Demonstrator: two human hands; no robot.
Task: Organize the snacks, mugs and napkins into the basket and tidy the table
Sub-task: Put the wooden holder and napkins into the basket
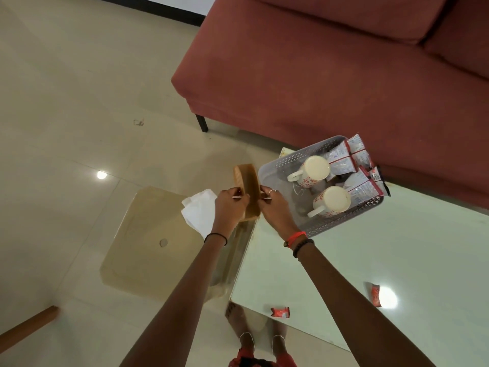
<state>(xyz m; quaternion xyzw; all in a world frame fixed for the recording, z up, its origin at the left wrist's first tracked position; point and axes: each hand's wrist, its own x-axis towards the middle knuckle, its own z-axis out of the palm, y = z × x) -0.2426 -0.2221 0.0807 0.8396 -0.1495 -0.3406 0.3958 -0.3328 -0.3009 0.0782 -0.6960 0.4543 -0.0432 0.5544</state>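
Observation:
A grey perforated basket stands at the far end of the pale glass table. Inside lie two white mugs with red patterns on their sides, beside several white-and-red snack packets. Both hands hold a tan wooden napkin holder upright at the table's left end, just left of the basket. My left hand grips its left face and my right hand its right face. White napkins stick out to the left behind my left hand.
Two small red wrappers lie on the near part of the table. A red sofa stands behind the basket. A lower tan glass shelf extends left over tiled floor. A wooden pole end shows at bottom left.

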